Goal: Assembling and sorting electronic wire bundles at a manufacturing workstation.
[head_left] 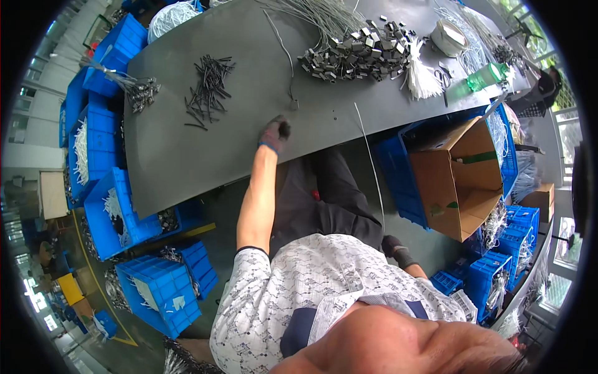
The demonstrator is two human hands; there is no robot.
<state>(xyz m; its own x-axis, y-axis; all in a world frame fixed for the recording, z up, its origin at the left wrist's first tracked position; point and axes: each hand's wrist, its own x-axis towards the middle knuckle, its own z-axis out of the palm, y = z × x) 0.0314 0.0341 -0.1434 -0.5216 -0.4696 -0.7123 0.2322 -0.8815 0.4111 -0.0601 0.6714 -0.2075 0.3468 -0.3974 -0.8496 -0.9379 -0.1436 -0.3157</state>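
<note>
My left hand (274, 133), in a dark glove with a blue cuff, is over the table near its front edge. Its fingers are curled closed, and what they hold, if anything, is hidden. Just beyond it lies a thin grey cable (290, 62) with a small metal-looking piece (294, 105) at its near end. Down by my right leg is my right hand (392, 244), gloved dark. A pale cable (370, 149) runs from the tabletop over the edge down to its fingers, which appear closed on it.
Short black tubes (212, 84) lie on the grey table (168, 149). Beyond are a heap of dark connector-ended cables (361, 53), white ties (423, 78), scissors (443, 75) and a green bottle (488, 77). Blue crates (103, 140) line the left; a cardboard box (439, 181) stands right.
</note>
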